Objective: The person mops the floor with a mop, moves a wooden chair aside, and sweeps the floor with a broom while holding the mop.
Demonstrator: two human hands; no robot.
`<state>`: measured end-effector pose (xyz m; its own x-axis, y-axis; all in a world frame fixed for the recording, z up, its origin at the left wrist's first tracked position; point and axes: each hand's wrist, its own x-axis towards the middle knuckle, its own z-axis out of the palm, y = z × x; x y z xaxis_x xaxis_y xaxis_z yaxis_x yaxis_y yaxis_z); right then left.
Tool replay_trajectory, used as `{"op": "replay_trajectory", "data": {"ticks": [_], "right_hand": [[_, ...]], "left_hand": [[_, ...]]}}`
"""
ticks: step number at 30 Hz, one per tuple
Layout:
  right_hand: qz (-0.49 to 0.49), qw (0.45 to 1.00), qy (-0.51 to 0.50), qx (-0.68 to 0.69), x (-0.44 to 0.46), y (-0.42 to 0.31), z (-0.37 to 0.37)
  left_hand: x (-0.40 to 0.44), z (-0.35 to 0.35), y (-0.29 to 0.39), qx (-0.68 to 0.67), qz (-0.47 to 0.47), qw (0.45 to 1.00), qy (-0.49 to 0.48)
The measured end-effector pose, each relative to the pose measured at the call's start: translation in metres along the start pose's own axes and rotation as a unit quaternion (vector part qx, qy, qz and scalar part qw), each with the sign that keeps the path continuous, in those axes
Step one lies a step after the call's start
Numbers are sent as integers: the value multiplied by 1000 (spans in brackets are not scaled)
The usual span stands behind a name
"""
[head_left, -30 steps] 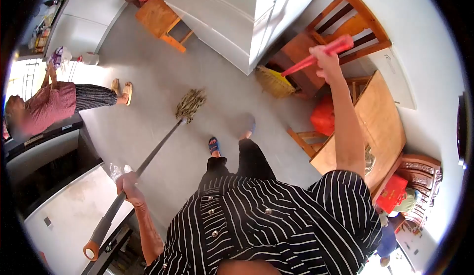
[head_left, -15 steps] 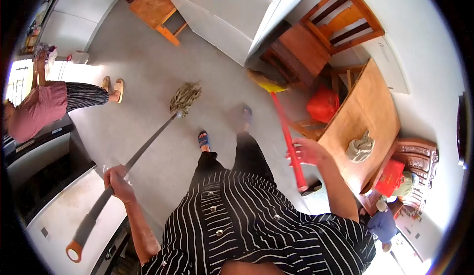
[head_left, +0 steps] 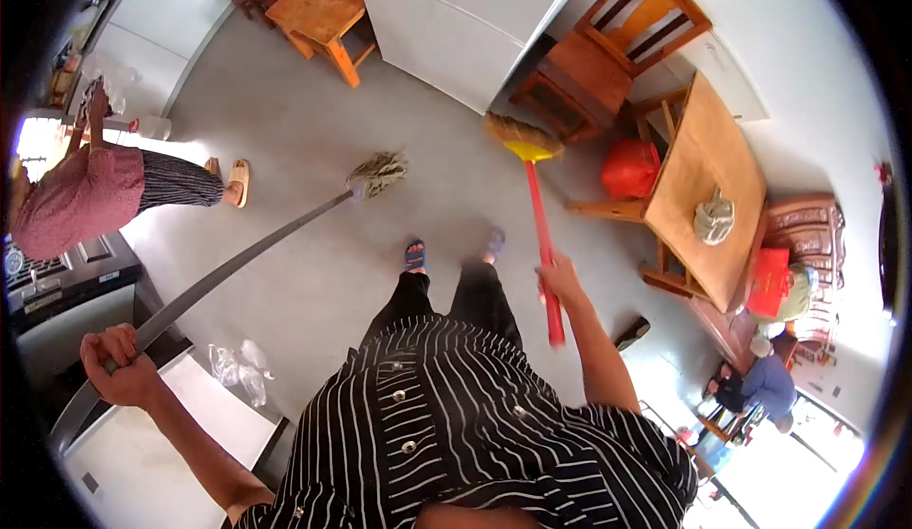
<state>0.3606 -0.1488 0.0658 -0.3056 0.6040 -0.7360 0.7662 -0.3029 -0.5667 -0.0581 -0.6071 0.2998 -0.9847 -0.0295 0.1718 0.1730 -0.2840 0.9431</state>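
Note:
My left hand (head_left: 122, 366) is closed round the grey handle of a mop (head_left: 378, 176), whose stringy head rests on the floor ahead of me. The handle slants from the lower left up to that head. In my right hand (head_left: 560, 280) is the red stick of a broom (head_left: 534, 141), gripped near its end. Yellow plastic joins the stick to brown bristles, which are beside a wooden chair (head_left: 579, 73). My sandalled feet stand between the two tools.
At the right is a wooden table (head_left: 722, 149) with a cloth (head_left: 713, 217) on it and a red bag (head_left: 631, 168) beneath. A person (head_left: 85, 197) stands at the left; another person (head_left: 768, 385) sits far right. Clear plastic bags (head_left: 241, 369) lie by a white surface at lower left.
My left hand has moved left and outward with the mop handle, and the mop head has shifted slightly right. My right hand, fingers partly spread before, now wraps the broom stick.

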Motion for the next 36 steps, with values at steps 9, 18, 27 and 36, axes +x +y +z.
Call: {"op": "replay_trajectory", "data": {"ticks": [9,18,27,36], "right_hand": [[-1,974,-102,-200,-4,112,40],[119,923,-66,-361,-266,330,43],[165,961,-8,-221,-405,319,45],[80,988,89,-102,-289,245,63]], "left_hand": [[-51,-36,-63,66,-18,997,42],[-87,-80,-134,38,-70,997,-4],[-135,-86,-129,43,-31,999,14],[-128,-44,-146,103,8,995,-14]]}}
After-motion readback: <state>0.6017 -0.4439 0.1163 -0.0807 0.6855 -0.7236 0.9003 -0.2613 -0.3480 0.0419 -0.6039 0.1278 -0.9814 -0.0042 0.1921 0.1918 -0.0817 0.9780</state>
